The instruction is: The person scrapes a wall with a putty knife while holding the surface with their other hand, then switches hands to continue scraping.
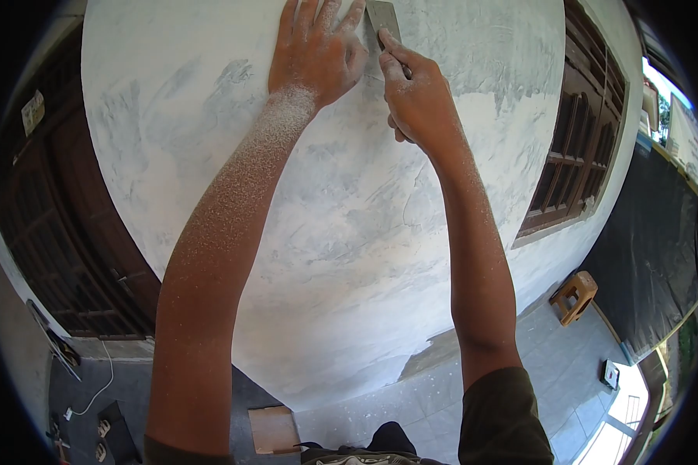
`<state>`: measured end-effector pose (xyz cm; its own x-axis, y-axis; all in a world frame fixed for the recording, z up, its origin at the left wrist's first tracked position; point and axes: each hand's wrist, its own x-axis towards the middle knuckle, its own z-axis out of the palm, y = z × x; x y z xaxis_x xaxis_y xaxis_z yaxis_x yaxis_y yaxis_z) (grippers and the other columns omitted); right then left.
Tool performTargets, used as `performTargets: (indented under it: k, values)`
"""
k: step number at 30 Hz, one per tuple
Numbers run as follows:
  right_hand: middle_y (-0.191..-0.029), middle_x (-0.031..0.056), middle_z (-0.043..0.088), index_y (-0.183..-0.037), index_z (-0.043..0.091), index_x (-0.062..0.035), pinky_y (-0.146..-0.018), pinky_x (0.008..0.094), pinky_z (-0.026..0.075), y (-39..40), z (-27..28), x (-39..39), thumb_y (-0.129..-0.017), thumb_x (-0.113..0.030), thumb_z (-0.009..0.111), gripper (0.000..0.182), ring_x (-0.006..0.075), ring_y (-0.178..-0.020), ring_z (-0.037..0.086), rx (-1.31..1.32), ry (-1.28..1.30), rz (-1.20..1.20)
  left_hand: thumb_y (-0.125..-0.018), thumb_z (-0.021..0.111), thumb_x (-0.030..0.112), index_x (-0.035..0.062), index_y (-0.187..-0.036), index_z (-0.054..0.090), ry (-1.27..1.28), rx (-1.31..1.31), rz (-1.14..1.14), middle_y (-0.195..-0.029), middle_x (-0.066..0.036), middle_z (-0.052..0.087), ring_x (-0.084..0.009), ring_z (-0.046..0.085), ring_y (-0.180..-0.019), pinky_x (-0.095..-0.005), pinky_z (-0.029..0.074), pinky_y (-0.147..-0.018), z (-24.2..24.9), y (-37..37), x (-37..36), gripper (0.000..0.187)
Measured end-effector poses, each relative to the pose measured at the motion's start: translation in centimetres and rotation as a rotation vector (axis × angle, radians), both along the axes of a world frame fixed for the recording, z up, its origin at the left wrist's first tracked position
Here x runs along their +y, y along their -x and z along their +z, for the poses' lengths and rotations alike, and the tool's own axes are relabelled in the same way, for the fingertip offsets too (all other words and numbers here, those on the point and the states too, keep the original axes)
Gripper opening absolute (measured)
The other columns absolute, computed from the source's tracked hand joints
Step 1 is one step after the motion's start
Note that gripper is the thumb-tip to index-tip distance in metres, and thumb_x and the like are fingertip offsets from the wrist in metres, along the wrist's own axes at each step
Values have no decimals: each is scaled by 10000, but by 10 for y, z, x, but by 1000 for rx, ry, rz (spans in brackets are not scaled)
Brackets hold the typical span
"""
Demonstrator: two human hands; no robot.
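Observation:
My right hand (416,93) is closed round the handle of a putty knife (383,22), whose flat metal blade points up against the wall. The blade's tip runs close to the top edge of the view. Just left of it, my left hand (312,56) lies on the wall with its fingers stretched upward and holds nothing. White dust covers my left wrist and forearm, with a little on the right arm. The wall (349,209) is white with grey, uneven smears of filler.
A brown wooden door (85,194) stands at the left, a brown window (578,147) at the right. On the tiled floor are a small stool (574,297), a cardboard piece (273,430) and a white cable (105,387). Dark sheeting (647,240) hangs at the right.

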<state>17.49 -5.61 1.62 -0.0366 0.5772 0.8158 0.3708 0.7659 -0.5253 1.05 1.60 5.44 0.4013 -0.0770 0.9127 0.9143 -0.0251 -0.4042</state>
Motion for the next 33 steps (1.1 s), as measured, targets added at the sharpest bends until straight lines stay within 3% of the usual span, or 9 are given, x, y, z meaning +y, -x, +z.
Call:
performTargets:
  k: [1,4,9,11,18,33]
  values:
    - [-589,33,519,-1489,549,-159,-412,295,471,0,4,1,-1072,-263,469,438,122,-411,495,22,-13,13,-951,526,268,38,-1507,469,-19,6,26,-1596,-206,372,-370,272,-1515,-553,162,-1266,0,1,1,604]
    - [-599,30,519,-1493,543,-157,-409,294,465,-2,-6,2,-1063,-255,471,447,119,-418,493,-1,-4,-23,-956,521,271,40,-1507,467,-3,3,-55,-1598,-205,367,-371,274,-1514,-557,162,-1265,-1,0,-3,600]
    - [-621,31,539,-1492,544,-153,-409,302,469,-1,-2,-1,-1060,-254,469,450,117,-426,490,17,7,23,-941,541,270,37,-1497,477,-45,5,10,-1580,-206,386,-376,296,-1499,-561,181,-1258,1,0,1,607]
    - [-757,165,706,-1431,574,-26,-471,338,555,-2,10,-6,-1032,-176,479,437,178,-460,595,7,37,46,-938,545,271,36,-1497,476,-47,13,43,-1573,-205,393,-376,300,-1496,-562,185,-1257,0,-1,0,610]
    - [-704,150,689,-1446,560,-34,-486,337,567,-7,-2,-4,-1036,-186,467,447,170,-456,591,-18,16,7,-949,533,270,46,-1512,460,-23,0,4,-1582,-201,376,-368,280,-1506,-557,168,-1265,0,0,-2,609]
    - [-777,172,718,-1449,554,-30,-486,324,571,-9,-9,-2,-1044,-188,490,440,182,-465,614,-48,39,-5,-937,539,261,48,-1516,452,-1,-15,24,-1589,-202,362,-369,270,-1512,-551,171,-1267,-2,-2,-4,623]
